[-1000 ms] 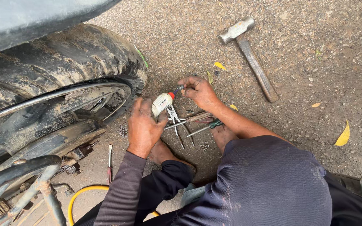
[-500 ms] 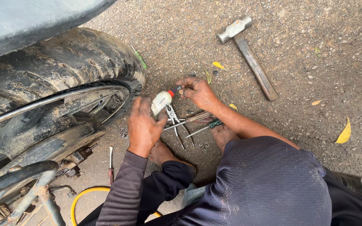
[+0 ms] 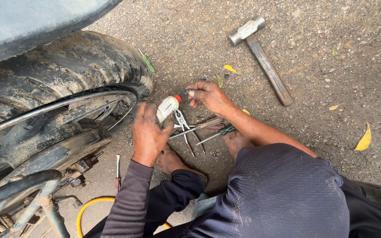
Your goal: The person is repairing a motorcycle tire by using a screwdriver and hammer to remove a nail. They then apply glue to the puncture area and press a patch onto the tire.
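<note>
Your left hand (image 3: 148,132) wrapped around a small white tube (image 3: 167,108), red nozzle toward your right hand (image 3: 208,94) — its fingertips pinched at the tip, pliers (image 3: 184,128) and screwdrivers (image 3: 208,128) on the ground just below both hands, hammer (image 3: 261,55) well beyond the right hand, muddy tyre (image 3: 62,66) beside the left.

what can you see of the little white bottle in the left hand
The small white bottle looks like plastic, with a printed label and a red nozzle tip pointing up and right. The left hand wraps its lower body, so only the upper half shows, tilted. The right hand sits at the nozzle end, fingers pinched by the tip around something small and dark, too small to identify. It is held above the gravel ground, over the pliers and screwdrivers.
</note>
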